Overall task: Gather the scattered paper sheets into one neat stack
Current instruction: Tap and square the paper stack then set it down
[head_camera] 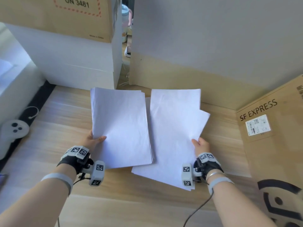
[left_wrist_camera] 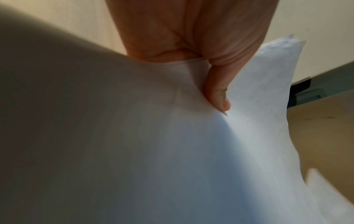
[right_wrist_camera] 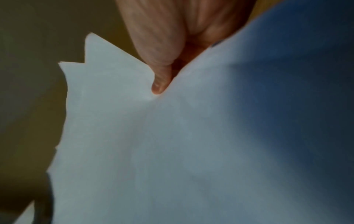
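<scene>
Two bundles of white paper sheets are held above a wooden table (head_camera: 62, 115). My left hand (head_camera: 94, 140) pinches the left bundle (head_camera: 121, 126) at its left edge, thumb on top; the left wrist view shows that thumb (left_wrist_camera: 218, 94) pressing into the sheets (left_wrist_camera: 191, 151). My right hand (head_camera: 200, 145) pinches the right bundle (head_camera: 173, 131) at its right edge, and its sheets are fanned and uneven. In the right wrist view the thumb (right_wrist_camera: 159, 84) lies on those sheets (right_wrist_camera: 172, 151). The left bundle's right edge overlaps the right bundle.
A brown SF Express box (head_camera: 272, 128) stands at the right. White boxes (head_camera: 77, 63) with a cardboard box (head_camera: 65, 17) on top stand at the back left, a grey partition (head_camera: 213, 38) behind. A white game controller (head_camera: 11, 131) lies at the left edge.
</scene>
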### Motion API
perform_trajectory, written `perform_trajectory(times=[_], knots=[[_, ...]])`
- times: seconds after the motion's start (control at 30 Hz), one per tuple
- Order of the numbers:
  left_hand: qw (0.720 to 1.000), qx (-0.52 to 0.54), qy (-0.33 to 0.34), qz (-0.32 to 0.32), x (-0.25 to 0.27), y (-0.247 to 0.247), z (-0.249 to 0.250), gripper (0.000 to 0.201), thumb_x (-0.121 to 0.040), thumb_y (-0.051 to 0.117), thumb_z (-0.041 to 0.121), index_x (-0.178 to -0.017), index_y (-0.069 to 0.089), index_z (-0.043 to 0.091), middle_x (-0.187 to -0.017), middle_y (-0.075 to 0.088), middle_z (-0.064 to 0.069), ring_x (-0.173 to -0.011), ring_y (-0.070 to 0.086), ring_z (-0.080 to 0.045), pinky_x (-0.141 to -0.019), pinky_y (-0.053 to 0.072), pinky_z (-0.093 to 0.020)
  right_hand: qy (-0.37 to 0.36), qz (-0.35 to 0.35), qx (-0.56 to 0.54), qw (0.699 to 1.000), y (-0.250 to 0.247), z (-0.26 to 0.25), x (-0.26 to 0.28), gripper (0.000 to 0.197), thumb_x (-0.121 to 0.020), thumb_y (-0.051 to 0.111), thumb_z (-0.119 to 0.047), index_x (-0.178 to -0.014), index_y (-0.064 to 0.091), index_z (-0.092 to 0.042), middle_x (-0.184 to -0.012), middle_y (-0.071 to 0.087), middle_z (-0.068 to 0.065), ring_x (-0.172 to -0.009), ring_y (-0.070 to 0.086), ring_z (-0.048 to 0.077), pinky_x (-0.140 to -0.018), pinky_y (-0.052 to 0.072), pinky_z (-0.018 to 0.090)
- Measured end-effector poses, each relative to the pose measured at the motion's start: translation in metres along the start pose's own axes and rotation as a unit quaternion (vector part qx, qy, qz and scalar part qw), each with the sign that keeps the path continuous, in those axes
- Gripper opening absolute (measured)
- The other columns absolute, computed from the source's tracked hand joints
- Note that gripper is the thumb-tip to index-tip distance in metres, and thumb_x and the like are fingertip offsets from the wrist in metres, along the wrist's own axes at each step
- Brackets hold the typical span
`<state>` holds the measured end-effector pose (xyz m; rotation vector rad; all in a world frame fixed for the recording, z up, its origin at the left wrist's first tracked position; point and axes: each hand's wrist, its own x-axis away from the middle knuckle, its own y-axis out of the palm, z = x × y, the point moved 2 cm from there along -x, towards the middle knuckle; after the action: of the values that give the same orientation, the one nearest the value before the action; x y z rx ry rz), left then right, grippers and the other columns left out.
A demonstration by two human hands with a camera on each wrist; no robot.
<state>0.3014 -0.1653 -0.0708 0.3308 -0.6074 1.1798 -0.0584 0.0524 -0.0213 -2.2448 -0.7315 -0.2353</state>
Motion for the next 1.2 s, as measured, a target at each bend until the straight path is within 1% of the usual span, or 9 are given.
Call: perform_trajectory(times=[0.13,0.2,0.37,0.43,0.57,0.77,0.87,1.1,1.2], knots=[[1.0,-0.016,-0.016,-0.011,0.002,0.007,0.001,0.042,-0.085,0.058,-0.003,-0.126,0.048,-0.004,-0.085,0.058,-0.009,-0.085,0.053,-0.025,-0.083,0.04,-0.04,-0.002,0.055,-0.031,0.998,-0.035,0.007,-0.017,0.024,-0.091,0.051,-0.006,-0.102,0.058,0.014,-0.093,0.058,0.014,-0.088,0.047,0.019,-0.079,0.037,0.029],[1.0,-0.021,-0.015,-0.013,0.003,0.01,0.004,0.04,-0.086,0.056,-0.004,-0.125,0.048,-0.005,-0.079,0.057,-0.005,-0.074,0.053,-0.023,-0.081,0.039,-0.039,0.008,0.078,-0.037,0.996,-0.049,0.009,-0.023,0.026,-0.092,0.05,-0.009,-0.103,0.057,0.014,-0.093,0.06,0.021,-0.086,0.048,0.021,-0.078,0.038,0.03],[0.999,-0.04,-0.017,-0.019,0.01,0.017,0.009,0.039,-0.086,0.054,-0.008,-0.125,0.048,-0.003,-0.075,0.055,-0.004,-0.06,0.056,-0.02,-0.061,0.048,-0.029,0.017,0.123,-0.065,0.99,-0.07,0.01,-0.032,0.033,-0.092,0.049,-0.018,-0.097,0.055,0.015,-0.08,0.05,0.018,-0.076,0.043,0.022,-0.07,0.035,0.03],[0.998,-0.047,-0.028,-0.021,0.01,0.018,0.007,0.04,-0.086,0.056,-0.006,-0.125,0.048,-0.003,-0.078,0.057,-0.008,-0.067,0.059,-0.024,-0.07,0.049,-0.034,0.017,0.121,-0.074,0.99,-0.067,0.006,-0.032,0.033,-0.093,0.049,-0.02,-0.096,0.055,0.012,-0.082,0.051,0.018,-0.076,0.045,0.023,-0.07,0.036,0.031],[0.995,-0.072,-0.061,-0.042,0.014,0.027,0.005,0.044,-0.085,0.061,0.001,-0.127,0.049,-0.001,-0.101,0.057,-0.017,-0.094,0.053,-0.03,-0.089,0.044,-0.051,-0.002,0.054,-0.078,0.995,-0.032,-0.009,-0.021,0.028,-0.092,0.049,-0.016,-0.111,0.059,0.003,-0.094,0.06,0.016,-0.085,0.052,0.022,-0.076,0.042,0.032],[0.991,-0.101,-0.041,-0.072,0.027,0.054,0.014,0.04,-0.087,0.057,-0.002,-0.126,0.049,-0.002,-0.084,0.06,-0.007,-0.073,0.055,-0.022,-0.069,0.049,-0.034,-0.035,-0.065,-0.054,0.996,0.028,-0.03,0.007,0.026,-0.094,0.045,-0.007,-0.114,0.057,0.005,-0.1,0.058,0.01,-0.092,0.05,0.016,-0.069,0.035,0.016],[0.99,-0.102,-0.041,-0.085,0.032,0.061,0.012,0.036,-0.089,0.052,-0.005,-0.125,0.05,-0.005,-0.103,0.062,-0.015,-0.089,0.06,-0.022,-0.084,0.052,-0.041,-0.039,-0.104,-0.02,0.994,0.044,-0.032,0.013,0.031,-0.095,0.043,-0.01,-0.121,0.054,0.003,-0.119,0.06,0.016,-0.101,0.051,0.016,-0.084,0.034,0.019],[0.989,-0.08,-0.095,-0.082,0.038,0.061,0.012,0.015,-0.093,0.047,0.003,-0.104,0.056,0.006,-0.069,0.061,-0.01,-0.062,0.054,-0.023,-0.052,0.047,-0.027,-0.067,-0.192,0.007,0.979,0.065,-0.044,0.024,0.04,-0.092,0.046,-0.004,-0.132,0.042,-0.002,-0.134,0.052,0.012,-0.123,0.05,0.023,-0.102,0.034,0.028],[0.988,-0.02,-0.117,-0.095,0.043,0.064,0.017,0.033,-0.098,0.038,0.033,-0.094,0.058,0.007,-0.056,0.063,-0.004,-0.051,0.058,-0.017,-0.05,0.047,-0.022,-0.078,-0.187,0.02,0.979,0.071,-0.044,0.024,0.051,-0.087,0.05,0.0,-0.136,0.038,-0.007,-0.138,0.05,0.01,-0.126,0.049,0.025,-0.11,0.034,0.036]])
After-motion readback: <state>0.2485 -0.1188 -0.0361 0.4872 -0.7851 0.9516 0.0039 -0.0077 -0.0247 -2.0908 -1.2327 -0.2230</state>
